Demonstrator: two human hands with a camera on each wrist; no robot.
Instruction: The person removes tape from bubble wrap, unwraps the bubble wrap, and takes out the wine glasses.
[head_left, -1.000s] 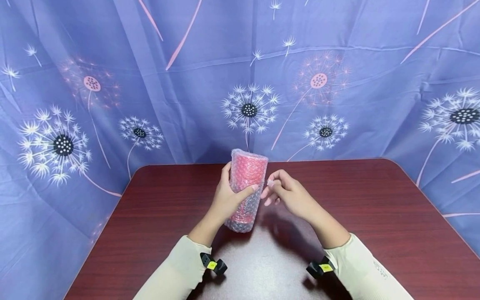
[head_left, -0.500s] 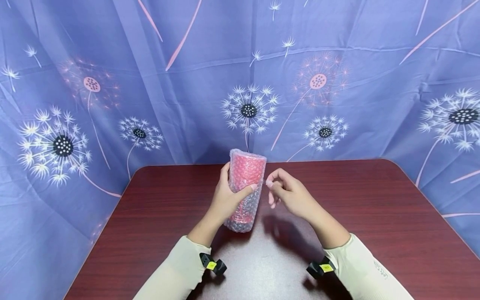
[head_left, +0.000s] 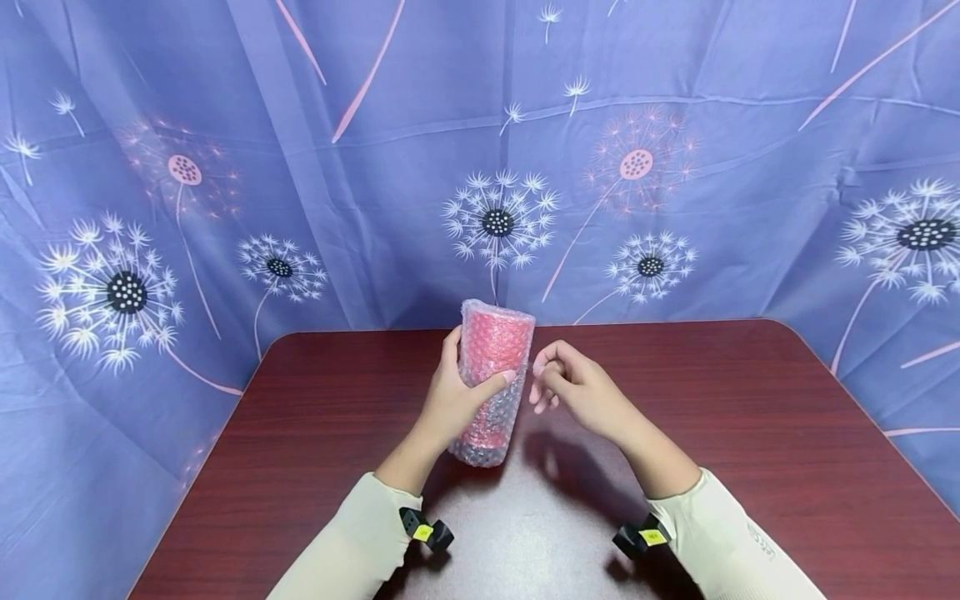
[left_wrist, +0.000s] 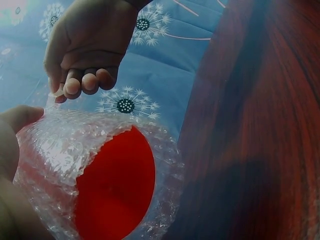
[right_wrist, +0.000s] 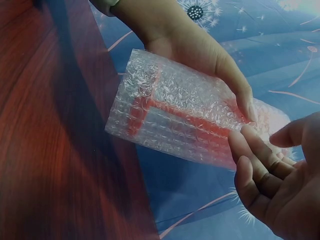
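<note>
A red cylinder in bubble wrap [head_left: 497, 337] stands tilted over the middle of the table. My left hand [head_left: 452, 398] grips it from the left, thumb across the front. Just to its right is my right hand [head_left: 583, 390], fingers bent. In the left wrist view, that hand's thumb and forefinger pinch a thin clear strip [left_wrist: 50, 103], perhaps tape, that runs down to the wrap. The same view shows the cylinder's red end [left_wrist: 117, 187] through an opening in the wrap. Layers of bubble wrap [right_wrist: 175, 92] cover its side in the right wrist view.
The dark red wooden table [head_left: 315, 417] has rounded far corners. A blue curtain [head_left: 405, 192] with dandelion prints hangs behind it and along both sides. Each wrist carries a small black camera, such as the left wrist camera [head_left: 427, 528].
My right hand has shifted slightly beside the wrap, and its lower fingers have drawn in from the wrap's edge. The left hand and the wrapped cylinder have barely moved.
</note>
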